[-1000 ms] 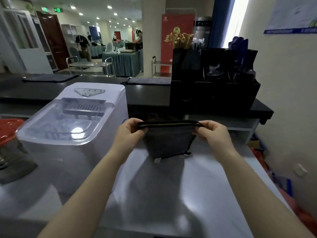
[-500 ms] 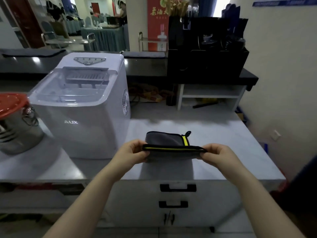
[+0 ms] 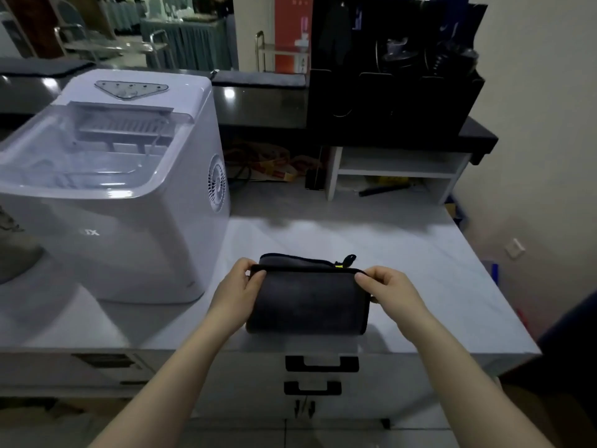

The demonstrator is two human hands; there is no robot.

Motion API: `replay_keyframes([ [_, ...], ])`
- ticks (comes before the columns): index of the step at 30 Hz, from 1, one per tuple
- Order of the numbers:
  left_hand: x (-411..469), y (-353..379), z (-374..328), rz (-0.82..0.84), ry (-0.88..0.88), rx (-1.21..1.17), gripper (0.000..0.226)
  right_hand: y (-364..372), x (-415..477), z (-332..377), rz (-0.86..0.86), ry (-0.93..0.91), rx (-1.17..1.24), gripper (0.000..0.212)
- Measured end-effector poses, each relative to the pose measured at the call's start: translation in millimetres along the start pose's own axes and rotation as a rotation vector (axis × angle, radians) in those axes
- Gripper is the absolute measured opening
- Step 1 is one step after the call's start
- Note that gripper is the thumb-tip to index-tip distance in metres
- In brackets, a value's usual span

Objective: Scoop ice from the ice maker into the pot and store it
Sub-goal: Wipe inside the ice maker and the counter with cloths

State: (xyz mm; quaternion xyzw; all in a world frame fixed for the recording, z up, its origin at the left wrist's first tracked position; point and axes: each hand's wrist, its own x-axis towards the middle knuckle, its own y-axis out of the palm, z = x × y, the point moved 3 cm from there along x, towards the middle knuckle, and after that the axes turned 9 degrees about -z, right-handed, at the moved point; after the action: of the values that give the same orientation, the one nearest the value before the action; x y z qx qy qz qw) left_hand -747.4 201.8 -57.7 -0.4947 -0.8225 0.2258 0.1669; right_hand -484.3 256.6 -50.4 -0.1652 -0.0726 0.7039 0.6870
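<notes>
The left hand (image 3: pixel 237 287) and right hand (image 3: pixel 389 289) each pinch a top corner of a folded dark cloth (image 3: pixel 307 302), apparently squaring it on the counter (image 3: pixel 420 260). Behind, the ice maker (image 3: pixel 109 176) sits lid closed; the pot isn't clearly visible

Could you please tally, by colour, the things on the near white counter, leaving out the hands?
White: 1, the ice maker
Dark grey: 1, the folded cloth, held at its top corners by the left hand and the right hand
Total: 2
A grey shape at the counter's left edge is cut off and not counted.
</notes>
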Motion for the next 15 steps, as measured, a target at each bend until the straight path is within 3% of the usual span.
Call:
replay_keyframes([
  [9, 45, 41, 23, -0.147, -0.170, 0.073, 0.018, 37, 73, -30, 0.003, -0.053, -0.270, 0.009],
  [15, 55, 51, 25, -0.232, -0.163, 0.187, 0.019, 46, 91, -32, -0.012, -0.064, -0.321, 0.014],
])
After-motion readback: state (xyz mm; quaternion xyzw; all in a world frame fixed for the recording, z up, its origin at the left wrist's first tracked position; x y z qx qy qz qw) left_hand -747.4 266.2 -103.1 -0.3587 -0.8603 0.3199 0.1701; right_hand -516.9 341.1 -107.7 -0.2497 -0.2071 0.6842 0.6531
